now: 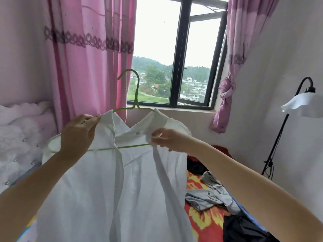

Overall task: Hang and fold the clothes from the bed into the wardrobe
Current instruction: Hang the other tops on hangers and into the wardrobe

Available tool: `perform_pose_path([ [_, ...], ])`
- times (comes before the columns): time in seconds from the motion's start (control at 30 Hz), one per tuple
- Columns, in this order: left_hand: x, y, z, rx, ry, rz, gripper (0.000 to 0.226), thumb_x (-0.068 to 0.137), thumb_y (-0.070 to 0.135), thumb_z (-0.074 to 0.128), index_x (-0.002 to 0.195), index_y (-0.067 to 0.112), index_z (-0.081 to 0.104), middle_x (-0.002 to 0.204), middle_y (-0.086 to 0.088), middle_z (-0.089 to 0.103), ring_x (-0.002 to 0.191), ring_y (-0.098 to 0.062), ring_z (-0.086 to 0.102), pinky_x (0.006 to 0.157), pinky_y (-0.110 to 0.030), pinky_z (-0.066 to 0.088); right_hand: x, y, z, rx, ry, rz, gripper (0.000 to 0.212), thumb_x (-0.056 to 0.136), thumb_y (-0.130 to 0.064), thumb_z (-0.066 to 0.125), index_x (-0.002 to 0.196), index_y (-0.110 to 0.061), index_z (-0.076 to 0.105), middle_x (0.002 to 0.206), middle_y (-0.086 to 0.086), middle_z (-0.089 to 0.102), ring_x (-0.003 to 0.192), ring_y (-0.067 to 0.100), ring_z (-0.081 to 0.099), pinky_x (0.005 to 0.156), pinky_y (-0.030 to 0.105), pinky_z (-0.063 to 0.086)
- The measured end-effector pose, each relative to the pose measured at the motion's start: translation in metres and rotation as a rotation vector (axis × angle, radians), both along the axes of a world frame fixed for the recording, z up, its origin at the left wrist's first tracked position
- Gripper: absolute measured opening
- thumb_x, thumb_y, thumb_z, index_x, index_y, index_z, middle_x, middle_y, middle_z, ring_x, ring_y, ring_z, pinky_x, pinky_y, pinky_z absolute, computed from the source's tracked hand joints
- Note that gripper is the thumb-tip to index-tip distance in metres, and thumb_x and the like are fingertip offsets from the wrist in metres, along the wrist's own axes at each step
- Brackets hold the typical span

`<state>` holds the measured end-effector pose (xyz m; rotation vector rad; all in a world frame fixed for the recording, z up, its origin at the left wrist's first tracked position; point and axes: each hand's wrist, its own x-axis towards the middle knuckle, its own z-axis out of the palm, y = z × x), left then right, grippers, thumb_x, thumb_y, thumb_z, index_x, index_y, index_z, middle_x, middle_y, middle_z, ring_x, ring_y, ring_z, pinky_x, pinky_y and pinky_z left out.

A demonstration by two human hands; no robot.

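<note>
Two heaps sit on the bed (206, 218): grey top (211, 196), black cloth (244, 229). My left fingers (93, 120) and right fingers (157, 139) pinch the thin white shirt (136, 182) on its green hanger (136, 89).

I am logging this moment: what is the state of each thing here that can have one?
white shirt: on the hanger, front open
green hanger: inside the shirt, hook free
left hand: pinches the shirt's collar
right hand: pinches the front edge
right curtain: knotted
grey garment: crumpled on the bed

Left hand (76, 135) and right hand (164, 139) raised, pinching.
</note>
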<state>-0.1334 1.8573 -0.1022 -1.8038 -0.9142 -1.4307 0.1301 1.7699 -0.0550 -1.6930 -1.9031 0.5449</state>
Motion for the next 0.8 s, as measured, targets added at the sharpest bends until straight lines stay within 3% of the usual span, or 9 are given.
perform_pose_path([
  [0.1,-0.008,-0.005,0.009,0.053,-0.055,-0.031,0.022,0.087,0.011,0.056,0.089,-0.004,0.072,0.069,-0.019,0.066,0.055,-0.035,0.061,0.050,-0.039,0.050,0.016,0.004,0.010,0.250,0.098,-0.143,0.031,0.095,-0.026,0.052,0.083,0.001,0.064,0.069,0.004,0.059,0.050,0.008,0.052,0.061,0.029,0.048],
  [0.2,-0.014,-0.006,0.014,0.107,-0.105,-0.060,0.020,0.087,0.008,0.058,0.090,-0.006,0.071,0.072,-0.021,0.067,0.065,-0.027,0.061,0.065,-0.022,0.042,0.039,0.013,0.035,0.728,-0.129,-0.320,0.021,0.092,-0.025,0.055,0.098,-0.007,0.064,0.089,0.002,0.057,0.087,0.018,0.052,0.077,0.027,0.037],
  [0.27,-0.015,-0.008,0.017,0.105,-0.140,-0.090,0.020,0.087,0.007,0.058,0.090,-0.007,0.071,0.074,-0.021,0.068,0.073,-0.018,0.053,0.072,-0.013,0.036,0.047,0.022,0.049,0.582,-0.330,-0.179,0.042,0.090,-0.033,0.058,0.126,-0.013,0.054,0.122,0.007,0.051,0.117,0.022,0.043,0.093,0.030,0.032],
  [0.3,-0.014,-0.010,0.019,0.086,-0.156,-0.108,0.020,0.088,0.007,0.057,0.089,-0.008,0.071,0.074,-0.021,0.068,0.075,-0.018,0.052,0.074,-0.009,0.036,0.050,0.027,0.055,0.455,-0.385,-0.099,0.045,0.090,-0.038,0.057,0.128,-0.014,0.051,0.124,0.007,0.051,0.117,0.023,0.045,0.096,0.033,0.034],
  [0.4,-0.012,-0.017,0.026,-0.043,-0.239,-0.167,0.027,0.087,0.015,0.054,0.083,-0.007,0.069,0.070,-0.015,0.066,0.071,-0.011,0.056,0.075,0.003,0.031,0.047,0.034,0.066,0.273,-0.331,0.053,0.032,0.093,-0.036,0.053,0.082,-0.006,0.053,0.071,0.003,0.047,0.062,0.012,0.045,0.063,0.022,0.036],
  [0.5,-0.015,-0.018,0.034,-0.170,-0.403,-0.269,0.035,0.081,0.034,0.057,0.075,0.001,0.065,0.072,0.022,0.050,0.073,0.017,0.052,0.070,0.004,0.032,0.044,0.040,0.070,0.333,-0.191,0.011,0.040,0.094,-0.030,0.054,0.063,-0.006,0.045,0.053,0.000,0.031,0.040,0.004,0.028,0.041,0.015,0.024],
  [0.6,-0.020,-0.022,0.042,-0.113,-0.467,-0.253,0.030,0.078,0.037,0.059,0.073,0.008,0.063,0.073,0.023,0.049,0.072,0.008,0.047,0.069,-0.008,0.034,0.048,0.047,0.064,0.397,-0.140,-0.088,0.046,0.092,-0.032,0.056,0.055,-0.009,0.043,0.049,-0.001,0.034,0.044,0.010,0.030,0.048,0.021,0.026],
  [0.7,-0.013,-0.038,0.038,0.068,-0.242,-0.198,0.019,0.080,0.018,0.053,0.077,0.001,0.061,0.072,0.000,0.059,0.071,-0.008,0.045,0.070,-0.026,0.032,0.057,0.051,0.057,0.451,-0.108,-0.190,0.048,0.093,-0.034,0.055,0.050,-0.015,0.040,0.049,-0.002,0.037,0.046,0.012,0.033,0.053,0.029,0.026],
  [0.8,-0.005,-0.046,0.028,-0.007,0.004,-0.138,0.011,0.077,0.018,0.047,0.088,0.020,0.051,0.074,-0.010,0.064,0.071,-0.020,0.054,0.064,-0.032,0.042,0.060,0.046,0.058,0.492,-0.078,-0.204,0.047,0.093,-0.031,0.054,0.051,-0.016,0.041,0.051,-0.002,0.039,0.047,0.011,0.034,0.051,0.029,0.026],
])
